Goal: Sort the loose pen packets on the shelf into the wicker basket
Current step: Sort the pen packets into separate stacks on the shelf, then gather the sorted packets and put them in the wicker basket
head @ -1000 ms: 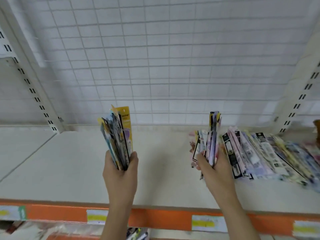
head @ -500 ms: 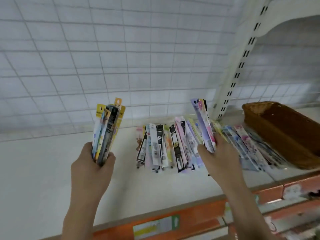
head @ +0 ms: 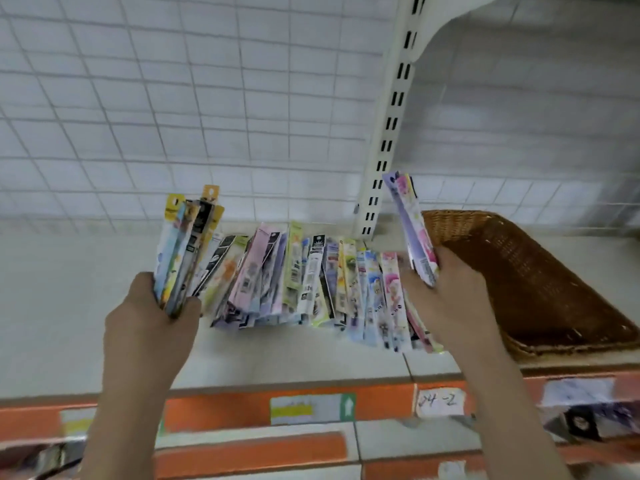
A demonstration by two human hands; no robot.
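Note:
My left hand [head: 152,320] grips an upright bundle of pen packets [head: 187,251] with yellow and black tops, held above the shelf's left part. My right hand [head: 446,299] grips a smaller bundle of purple and pink packets [head: 412,230], tilted left, right at the near left corner of the brown wicker basket [head: 540,282]. The basket lies on the shelf at the right and looks empty inside. Between my hands a row of several loose pen packets [head: 311,282] lies fanned on the white shelf [head: 69,306].
A white slotted upright post [head: 391,123] stands behind the packets, just left of the basket. A wire grid backs the shelf. Orange price rails with labels [head: 311,407] run along the front edge, with lower shelves beneath.
The view has swung right, so the basket now lies close by. My right hand has carried its bundle rightward to the basket's corner. My left hand keeps hold of its bundle.

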